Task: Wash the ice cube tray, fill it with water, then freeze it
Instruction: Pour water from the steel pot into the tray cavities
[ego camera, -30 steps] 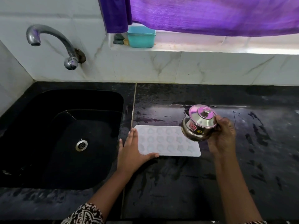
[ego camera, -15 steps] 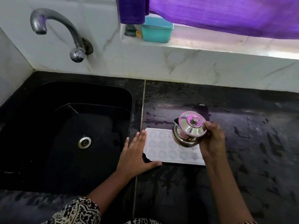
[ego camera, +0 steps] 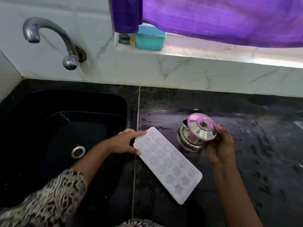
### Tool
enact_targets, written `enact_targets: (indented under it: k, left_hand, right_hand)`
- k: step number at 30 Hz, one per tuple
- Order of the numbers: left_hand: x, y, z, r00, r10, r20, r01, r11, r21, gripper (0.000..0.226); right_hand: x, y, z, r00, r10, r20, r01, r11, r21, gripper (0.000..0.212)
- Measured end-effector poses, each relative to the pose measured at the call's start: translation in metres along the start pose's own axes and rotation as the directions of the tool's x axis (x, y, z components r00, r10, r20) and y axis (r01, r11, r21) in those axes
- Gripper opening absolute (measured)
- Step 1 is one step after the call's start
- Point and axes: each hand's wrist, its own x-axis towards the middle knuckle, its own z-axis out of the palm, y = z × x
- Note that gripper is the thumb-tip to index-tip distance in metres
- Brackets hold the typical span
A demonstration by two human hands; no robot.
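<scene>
At 3 o'clock from sink (ego camera: 65,102), left hand (ego camera: 124,142) pinches ice cube tray (ego camera: 168,163), right hand (ego camera: 219,149) grips steel pot (ego camera: 195,136); keep tray level.

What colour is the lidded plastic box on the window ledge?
The lidded plastic box is teal, clearest in the head view.

A cream-and-dark patterned sleeve (ego camera: 54,199) covers the left arm.
</scene>
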Motion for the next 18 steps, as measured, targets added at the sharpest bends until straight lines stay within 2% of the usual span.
enact_targets:
  k: [2,4,6,8,9,10,11,12,13,15,16,18]
  left_hand:
    - [0.029,0.015,-0.023,0.984,0.046,0.173,-0.070,0.989,0.133,0.093]
    - [0.060,0.038,-0.036,0.946,0.080,0.314,-0.168,0.951,0.261,0.093]
    - [0.084,0.062,-0.038,0.923,0.121,0.364,-0.264,0.889,0.373,0.089]
    - [0.093,0.083,-0.034,0.938,0.198,0.284,-0.305,0.862,0.404,0.082]
    - [0.091,0.089,-0.029,0.952,0.249,0.178,-0.300,0.875,0.379,0.077]
    - [0.085,0.093,-0.021,0.962,0.272,0.012,-0.262,0.912,0.316,0.072]
    - [0.076,0.095,-0.011,0.951,0.237,-0.197,-0.192,0.956,0.221,0.068]
    - [0.065,0.095,0.003,0.913,0.140,-0.383,-0.100,0.987,0.124,0.065]
    - [0.051,0.097,0.021,0.875,0.017,-0.484,0.020,0.997,0.071,0.069]
    - [0.024,0.106,0.068,0.857,-0.195,-0.477,0.248,0.968,0.050,0.101]
    - [0.015,0.110,0.087,0.871,-0.251,-0.423,0.306,0.950,0.065,0.117]
    - [0.010,0.117,0.111,0.900,-0.298,-0.319,0.345,0.933,0.102,0.131]
  right_hand:
    - [-0.002,-0.006,-0.001,1.000,-0.023,0.000,0.023,1.000,-0.012,0.047]
    - [-0.004,-0.010,-0.004,0.999,-0.031,-0.018,0.031,1.000,0.000,0.040]
    - [-0.003,-0.013,-0.008,0.999,-0.039,-0.027,0.039,0.999,0.005,0.033]
    - [-0.002,-0.017,-0.012,0.999,-0.051,-0.012,0.051,0.999,-0.003,0.035]
    - [-0.002,-0.019,-0.013,0.999,-0.051,0.000,0.051,0.999,-0.006,0.037]
    - [-0.001,-0.019,-0.015,0.999,-0.049,0.005,0.049,0.999,-0.009,0.037]
    - [-0.001,-0.019,-0.017,0.999,-0.046,0.004,0.046,0.999,-0.009,0.037]
    - [0.000,-0.019,-0.020,0.999,-0.042,-0.002,0.042,0.999,-0.011,0.035]
    - [0.000,-0.018,-0.022,0.999,-0.038,-0.008,0.038,0.999,-0.015,0.035]
    - [0.001,-0.016,-0.025,0.999,-0.041,-0.014,0.041,0.999,-0.007,0.036]
    - [0.001,-0.015,-0.025,0.999,-0.039,-0.014,0.039,0.999,-0.005,0.036]
    - [0.001,-0.013,-0.025,1.000,-0.025,-0.018,0.025,0.999,-0.020,0.026]
